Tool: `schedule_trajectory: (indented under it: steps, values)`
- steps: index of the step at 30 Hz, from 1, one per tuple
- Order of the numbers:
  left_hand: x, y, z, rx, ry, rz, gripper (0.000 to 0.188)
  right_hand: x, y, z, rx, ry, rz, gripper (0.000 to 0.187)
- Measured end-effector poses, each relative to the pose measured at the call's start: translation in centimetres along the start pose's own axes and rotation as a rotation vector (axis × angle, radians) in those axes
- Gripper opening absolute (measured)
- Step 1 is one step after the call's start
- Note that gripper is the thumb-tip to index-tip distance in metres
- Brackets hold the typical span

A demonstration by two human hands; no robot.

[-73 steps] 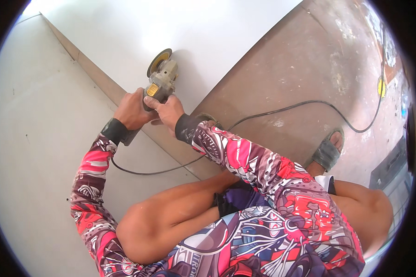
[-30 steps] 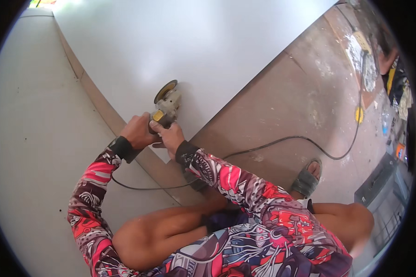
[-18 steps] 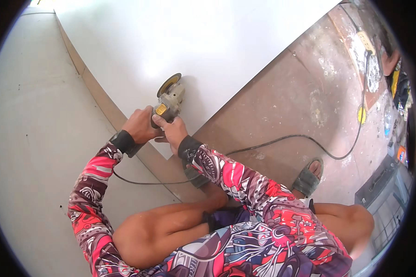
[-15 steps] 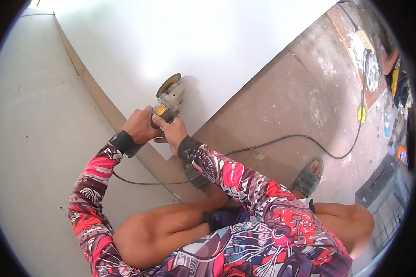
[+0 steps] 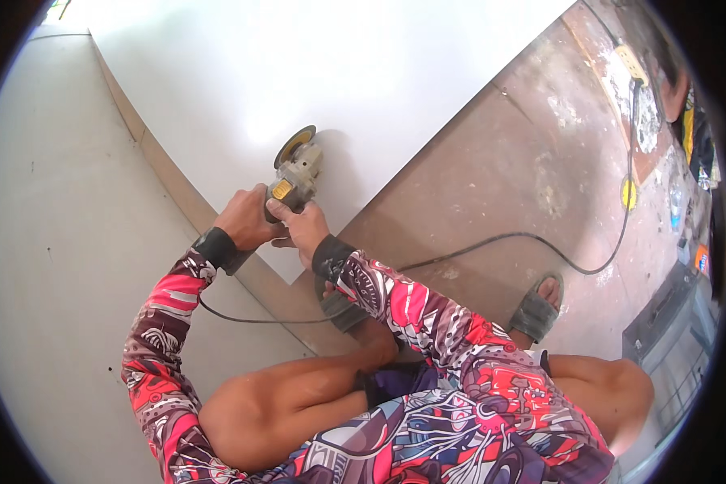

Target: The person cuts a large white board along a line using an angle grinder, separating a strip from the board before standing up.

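Observation:
An angle grinder (image 5: pixel 297 171) with a grey metal head and a yellow label is gripped in both my hands over a large white sheet (image 5: pixel 339 73). Its round yellow-and-black disc (image 5: pixel 294 147) stands edge-up at the far end. My left hand (image 5: pixel 247 219) wraps the rear of the body from the left. On the near right side, my right hand (image 5: pixel 301 228) closes round it with the thumb along the top. Most of the handle is hidden by my fingers. I cannot tell whether the disc spins or touches the sheet.
A pale board (image 5: pixel 56 218) lies to the left, with a brown strip (image 5: pixel 165 173) between it and the sheet. The black cord (image 5: pixel 524 235) crosses the stained floor (image 5: pixel 460 194) to a power outlet (image 5: pixel 631 63). A grey toolbox (image 5: pixel 661 310) sits at the right, beyond my sandalled foot (image 5: pixel 540 306).
The view has shifted very slightly. Both hands keep the same hold on the angle grinder, which stays almost in place over the sheet.

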State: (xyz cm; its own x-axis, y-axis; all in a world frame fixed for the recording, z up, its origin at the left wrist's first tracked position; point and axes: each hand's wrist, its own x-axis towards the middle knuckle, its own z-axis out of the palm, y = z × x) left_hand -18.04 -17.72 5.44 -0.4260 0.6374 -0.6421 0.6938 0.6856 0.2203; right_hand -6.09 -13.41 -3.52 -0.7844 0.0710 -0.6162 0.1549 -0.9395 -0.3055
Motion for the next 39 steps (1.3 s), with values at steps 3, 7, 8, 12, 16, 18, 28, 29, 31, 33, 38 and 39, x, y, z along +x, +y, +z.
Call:
schedule_trajectory:
  steps: [3, 7, 8, 12, 16, 18, 28, 29, 31, 33, 38, 39]
  values:
    - [0.1, -0.2, 0.1, 0.008, -0.013, -0.011, 0.053, 0.1, 0.2, 0.0, 0.009, 0.048, 0.016, 0.054]
    - [0.2, -1.0, 0.5, 0.005, -0.020, -0.009, 0.055, 0.0, 0.1, 0.2, -0.001, 0.050, 0.017, 0.048]
    - [0.2, -1.3, 0.6, 0.006, -0.012, 0.009, 0.057, -0.2, 0.0, 0.4, -0.002, 0.050, -0.012, 0.043]
    - [0.3, -0.6, 0.3, 0.003, 0.016, 0.018, 0.054, 0.1, -0.1, 0.0, -0.013, 0.055, -0.024, 0.043]
    - [0.4, -0.7, 0.4, -0.009, 0.009, 0.008, 0.060, 0.0, -0.4, 0.0, -0.026, 0.057, -0.021, 0.043]
    - [0.5, -0.7, 0.4, -0.002, 0.018, 0.019, 0.061, 0.0, -0.5, 0.0, -0.031, 0.062, -0.017, 0.043]
    - [0.6, -0.8, 0.6, -0.017, 0.055, 0.051, 0.062, -0.3, -1.3, 0.0, -0.050, 0.039, -0.030, 0.042]
    - [0.5, -0.7, 0.5, -0.003, 0.070, 0.063, 0.060, -0.4, -1.5, 0.0, -0.060, 0.032, -0.046, 0.041]
    - [0.6, -0.4, 0.3, -0.006, 0.068, 0.064, 0.060, -0.2, -1.6, -0.2, -0.074, 0.039, -0.048, 0.041]
    - [0.7, -0.4, 0.3, -0.005, 0.065, 0.063, 0.060, -0.3, -1.7, -0.2, -0.085, 0.044, -0.048, 0.040]
    - [0.8, -0.4, 0.4, -0.018, 0.063, 0.061, 0.062, -0.2, -1.8, -0.3, -0.074, 0.043, -0.043, 0.039]
    - [0.9, -0.3, 0.3, -0.018, 0.064, 0.062, 0.062, -0.2, -1.9, -0.3, -0.074, 0.043, -0.044, 0.039]
